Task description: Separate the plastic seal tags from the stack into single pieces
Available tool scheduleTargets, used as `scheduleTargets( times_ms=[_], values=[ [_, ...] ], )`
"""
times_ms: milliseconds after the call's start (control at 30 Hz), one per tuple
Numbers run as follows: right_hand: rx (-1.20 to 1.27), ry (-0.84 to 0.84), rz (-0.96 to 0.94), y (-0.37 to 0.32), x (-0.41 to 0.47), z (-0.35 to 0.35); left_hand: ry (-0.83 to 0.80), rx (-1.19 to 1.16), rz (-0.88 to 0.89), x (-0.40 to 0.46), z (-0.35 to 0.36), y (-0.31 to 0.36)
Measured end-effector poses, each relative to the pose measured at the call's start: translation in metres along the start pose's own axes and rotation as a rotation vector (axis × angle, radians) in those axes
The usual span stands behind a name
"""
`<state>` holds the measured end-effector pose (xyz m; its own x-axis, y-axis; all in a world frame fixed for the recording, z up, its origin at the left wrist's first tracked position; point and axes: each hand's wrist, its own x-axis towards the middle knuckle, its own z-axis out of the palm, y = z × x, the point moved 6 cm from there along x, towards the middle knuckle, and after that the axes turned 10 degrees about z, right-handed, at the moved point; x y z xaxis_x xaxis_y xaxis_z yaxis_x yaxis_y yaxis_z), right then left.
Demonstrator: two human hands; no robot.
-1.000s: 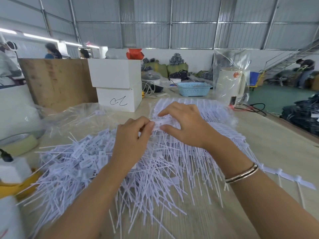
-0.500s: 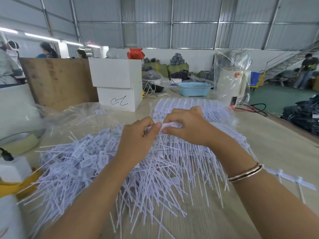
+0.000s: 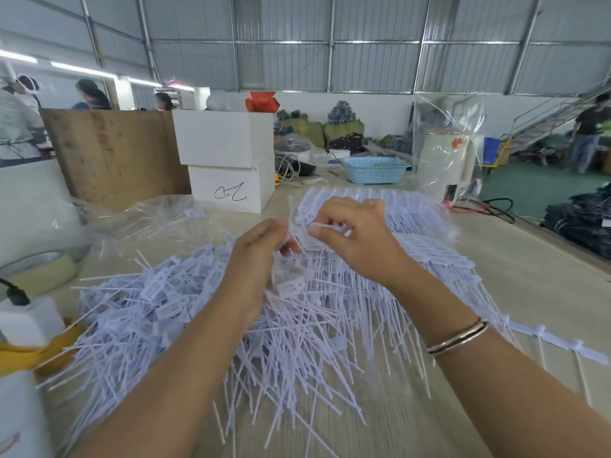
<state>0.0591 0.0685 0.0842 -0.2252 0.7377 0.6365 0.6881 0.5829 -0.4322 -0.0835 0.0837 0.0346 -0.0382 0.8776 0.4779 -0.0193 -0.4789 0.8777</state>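
Both hands work over a wide heap of white seal tags (image 3: 185, 312) on a pale table (image 3: 515, 285). The right hand (image 3: 360, 239) pinches a strip of joined tags (image 3: 325, 228) between thumb and curled fingers, above the ordered stack (image 3: 426, 246) that fans out to the right. The left hand (image 3: 261, 256) has its fingers curled round a loose tag (image 3: 291, 285); motion blur hides exactly how it grips. The loose singles lie scattered left of and below the hands, their thin tails pointing toward the camera.

A clear bag (image 3: 145, 223) lies behind the heap. Beyond it two white boxes (image 3: 228, 160) are stacked, the lower one bearing a black scribble that I cannot read. A blue basket (image 3: 375, 170) stands further back, with a white appliance (image 3: 443, 160) inside a clear wrap to its right. A tape roll (image 3: 43, 269) sits at the left edge, beside a white plug block (image 3: 29, 320) on something yellow, both cut off. Print on the tags is too small to read. A bangle (image 3: 458, 338) circles the right wrist
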Motion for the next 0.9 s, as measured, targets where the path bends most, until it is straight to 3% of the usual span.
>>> scheduleTargets(
  times_ms=[67,100,300,433,533,700,900],
  values=[
    [0.114,0.063,0.047,0.006,0.001,-0.011,0.098,-0.071,-0.017,0.006,-0.013,-0.001],
    [0.145,0.082,0.066,0.009,0.002,-0.015,0.122,0.009,0.040,0.008,-0.021,0.001],
    [-0.039,0.009,0.048,0.009,0.006,-0.013,0.071,1.037,0.457,0.006,-0.020,0.010],
    [-0.097,-0.073,0.032,0.011,0.007,-0.009,0.044,1.343,0.459,0.003,-0.020,0.006],
    [-0.086,-0.127,0.009,0.009,0.005,-0.003,0.046,1.271,0.494,0.001,-0.017,0.010],
    [-0.017,-0.176,0.001,0.003,0.002,0.008,-0.101,0.645,0.535,-0.006,0.008,0.024],
    [0.009,-0.248,0.017,0.007,0.004,0.006,-0.072,0.463,0.414,-0.006,0.007,0.017]
  ],
)
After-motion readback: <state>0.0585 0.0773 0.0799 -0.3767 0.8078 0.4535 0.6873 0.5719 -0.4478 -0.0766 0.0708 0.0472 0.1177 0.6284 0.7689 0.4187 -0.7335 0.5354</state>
